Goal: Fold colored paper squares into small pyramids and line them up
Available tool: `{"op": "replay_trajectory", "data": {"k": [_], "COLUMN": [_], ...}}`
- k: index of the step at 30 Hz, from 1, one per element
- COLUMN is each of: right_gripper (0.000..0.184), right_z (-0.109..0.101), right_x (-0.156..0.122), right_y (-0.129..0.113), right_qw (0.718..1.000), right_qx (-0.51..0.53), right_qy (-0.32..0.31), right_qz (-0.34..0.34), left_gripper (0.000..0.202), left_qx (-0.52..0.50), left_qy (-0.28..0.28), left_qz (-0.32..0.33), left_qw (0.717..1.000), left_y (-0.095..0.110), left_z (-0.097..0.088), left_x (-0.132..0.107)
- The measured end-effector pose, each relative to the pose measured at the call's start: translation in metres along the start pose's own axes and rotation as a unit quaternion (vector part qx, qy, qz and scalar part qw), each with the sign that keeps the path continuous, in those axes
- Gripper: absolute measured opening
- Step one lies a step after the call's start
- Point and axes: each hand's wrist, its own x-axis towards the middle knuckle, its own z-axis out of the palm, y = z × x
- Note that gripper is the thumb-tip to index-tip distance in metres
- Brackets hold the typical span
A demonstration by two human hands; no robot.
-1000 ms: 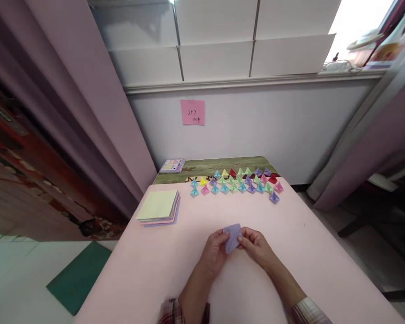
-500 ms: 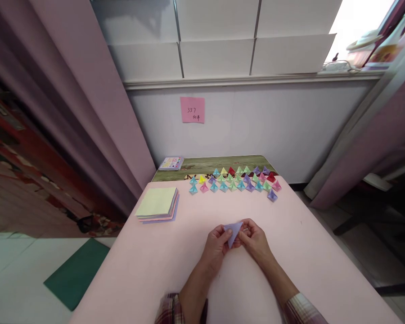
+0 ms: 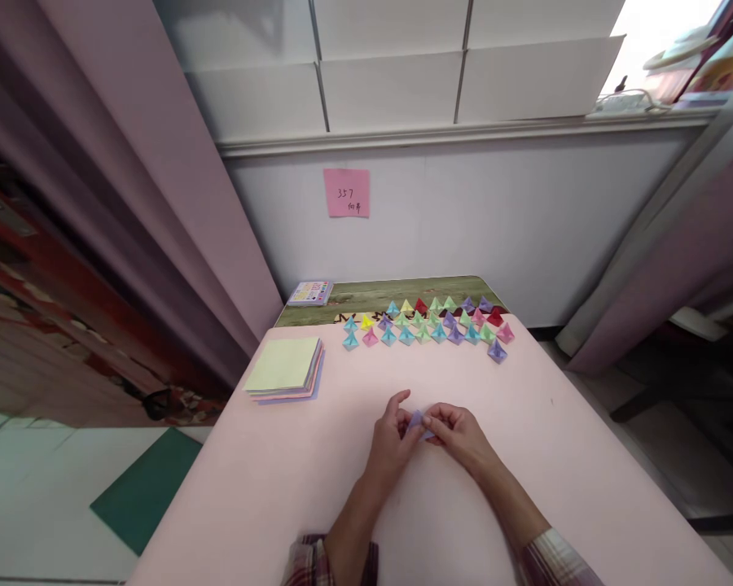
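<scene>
Both of my hands meet at the middle of the pink table (image 3: 525, 456). My left hand (image 3: 389, 443) and my right hand (image 3: 458, 435) pinch a small folded purple paper piece (image 3: 416, 421) between their fingertips, low over the tabletop. Most of the piece is covered by my fingers. Beyond them, several small folded paper shapes (image 3: 431, 324) in many colours stand in rows near the far edge, with one purple shape (image 3: 497, 351) at the right end.
A stack of coloured square paper sheets (image 3: 284, 369) lies at the far left of the table. A paper pack (image 3: 309, 293) rests on a wood-grain surface (image 3: 379, 295) behind. A pink note (image 3: 346, 193) is stuck on the white wall. Curtains hang on both sides; a green mat (image 3: 147, 488) lies on the floor.
The purple paper was held up as a broad flat shape; it is now folded much smaller and lower, nearly hidden between my fingertips, which have closed in together.
</scene>
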Motion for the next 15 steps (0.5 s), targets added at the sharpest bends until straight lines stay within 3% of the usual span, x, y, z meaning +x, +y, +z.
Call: {"op": "replay_trajectory", "data": {"k": [3,7,11,15], "right_gripper": [0.034,0.03,0.03,0.031], "right_z": [0.003,0.004,0.005,0.01], "right_x": [0.002,0.003,0.006,0.008], "right_y": [0.002,0.006,0.009,0.006], "right_qw": [1.0,0.995,0.989,0.984], "right_qx": [-0.016,-0.064,-0.023,0.041], "right_qy": [0.024,0.06,0.128,0.158], "right_qz": [-0.005,-0.045,-0.067,-0.064], "left_gripper": [0.048,0.05,0.056,0.031], "left_qx": [0.052,0.029,-0.084,-0.132], "left_qy": [-0.002,0.003,0.014,0.002], "left_qz": [0.034,0.024,-0.033,-0.089], "left_qw": [0.998,0.999,0.996,0.987], "left_y": [0.0,0.001,0.003,0.002], "left_z": [-0.002,0.0,0.005,0.009], "left_x": [0.0,-0.001,-0.001,0.0]}}
